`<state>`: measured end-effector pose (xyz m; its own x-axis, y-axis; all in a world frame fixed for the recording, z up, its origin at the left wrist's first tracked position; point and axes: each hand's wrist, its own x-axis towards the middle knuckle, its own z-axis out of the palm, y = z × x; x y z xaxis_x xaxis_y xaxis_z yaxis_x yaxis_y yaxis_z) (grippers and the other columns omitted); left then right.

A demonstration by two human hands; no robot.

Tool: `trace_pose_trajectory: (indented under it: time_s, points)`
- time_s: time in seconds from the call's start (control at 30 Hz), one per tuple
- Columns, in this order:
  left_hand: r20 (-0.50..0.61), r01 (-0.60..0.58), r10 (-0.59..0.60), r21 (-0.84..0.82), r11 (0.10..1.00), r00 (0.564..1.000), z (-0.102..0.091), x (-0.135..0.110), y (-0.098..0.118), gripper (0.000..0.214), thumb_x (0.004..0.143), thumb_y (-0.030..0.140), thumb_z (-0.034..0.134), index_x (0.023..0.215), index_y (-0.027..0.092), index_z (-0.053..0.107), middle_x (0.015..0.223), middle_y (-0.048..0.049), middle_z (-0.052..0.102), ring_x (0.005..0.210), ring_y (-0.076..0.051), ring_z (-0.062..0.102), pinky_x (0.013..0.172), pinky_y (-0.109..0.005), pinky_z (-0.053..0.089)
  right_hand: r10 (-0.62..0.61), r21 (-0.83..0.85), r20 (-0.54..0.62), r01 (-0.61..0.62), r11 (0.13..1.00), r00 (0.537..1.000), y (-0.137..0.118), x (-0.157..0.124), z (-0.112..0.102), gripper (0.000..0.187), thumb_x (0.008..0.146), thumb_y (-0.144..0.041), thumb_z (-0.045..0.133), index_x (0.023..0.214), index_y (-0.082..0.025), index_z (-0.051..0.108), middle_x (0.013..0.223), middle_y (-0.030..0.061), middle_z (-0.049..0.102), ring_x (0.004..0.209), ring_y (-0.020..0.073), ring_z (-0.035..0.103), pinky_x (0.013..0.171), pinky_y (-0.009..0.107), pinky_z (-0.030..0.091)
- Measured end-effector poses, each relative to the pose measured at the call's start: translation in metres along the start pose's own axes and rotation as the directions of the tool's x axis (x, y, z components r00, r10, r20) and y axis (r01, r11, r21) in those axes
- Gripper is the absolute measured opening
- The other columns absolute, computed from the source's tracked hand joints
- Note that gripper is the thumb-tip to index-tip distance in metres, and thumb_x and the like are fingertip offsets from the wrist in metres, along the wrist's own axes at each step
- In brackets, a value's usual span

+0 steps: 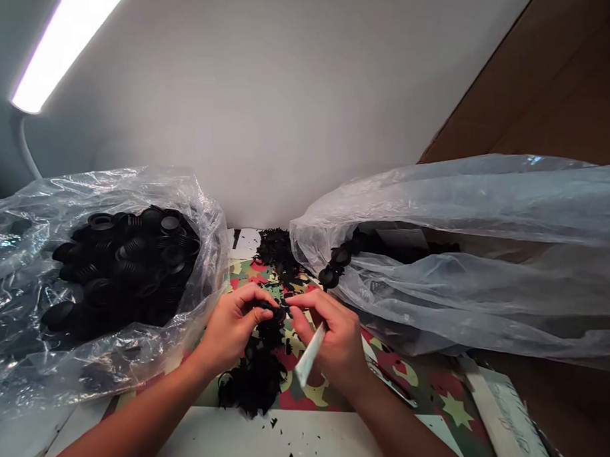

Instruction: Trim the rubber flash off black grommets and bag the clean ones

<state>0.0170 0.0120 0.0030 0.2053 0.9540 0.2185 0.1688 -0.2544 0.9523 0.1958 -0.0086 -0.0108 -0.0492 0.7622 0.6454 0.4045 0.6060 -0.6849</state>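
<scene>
Here, the left hand (239, 325) is pinching a small black part (280, 314) between thumb and fingers; the right hand (337, 335), gripping a pale tool (309, 359), is pinching at its right edge. I'm not making out the part's long axis.

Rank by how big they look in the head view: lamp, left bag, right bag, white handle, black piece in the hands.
1. Left bag, right bag: too alike to rank
2. Lamp
3. White handle
4. Black piece, partly hidden
</scene>
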Motion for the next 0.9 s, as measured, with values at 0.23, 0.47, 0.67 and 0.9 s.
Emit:
trace_pose_trajectory:
  time_s: [0.23,0.47,0.67,0.9]
  points:
    - [-0.056,-0.157,0.178,0.275,0.949,0.982,0.005,-0.004,-0.001,0.015,0.077,0.011,0.059,0.075,0.021,0.07,0.071,0.0009,0.068,0.068,-0.016,0.06,0.068,-0.027,0.047,-0.225,-0.17,0.07,0.234,0.957,0.972,0.004,-0.001,0.0,0.015,0.095,-0.013,0.057,0.092,-0.02,0.07,0.08,0.0033,0.073,0.07,0.0148,0.069,0.063,0.025,0.052]
    - [-0.058,-0.281,0.337,0.432,0.857,0.94,0.01,-0.006,-0.004,0.021,0.079,0.007,0.054,0.073,0.022,0.067,0.068,0.0004,0.066,0.066,-0.016,0.061,0.063,-0.025,0.048,-0.219,-0.346,0.133,0.253,0.904,0.966,-0.001,-0.005,0.002,0.02,0.096,-0.013,0.052,0.085,-0.02,0.067,0.075,0.0029,0.069,0.063,0.0151,0.06,0.061,0.028,0.042]
    - [-0.036,-0.34,0.406,0.483,0.807,0.913,0.012,-0.013,0.002,0.024,0.079,0.004,0.052,0.075,0.023,0.067,0.07,-0.0006,0.065,0.066,-0.016,0.061,0.061,-0.025,0.048,-0.128,-0.35,0.052,0.138,0.927,0.99,0.004,-0.002,0.005,0.021,0.087,-0.007,0.051,0.074,-0.021,0.06,0.071,0.0008,0.062,0.064,0.0152,0.056,0.064,0.028,0.04]
    - [-0.124,-0.159,0.171,0.103,0.982,0.977,0.005,-0.011,0.01,0.013,0.079,0.013,0.063,0.077,0.021,0.073,0.074,-0.002,0.071,0.07,-0.017,0.064,0.064,-0.025,0.049,0.401,0.181,0.067,-0.407,0.896,0.914,0.027,0.012,-0.003,0.019,0.083,-0.037,0.059,0.073,-0.021,0.056,0.063,-0.0028,0.057,0.057,0.0135,0.05,0.056,0.025,0.041]
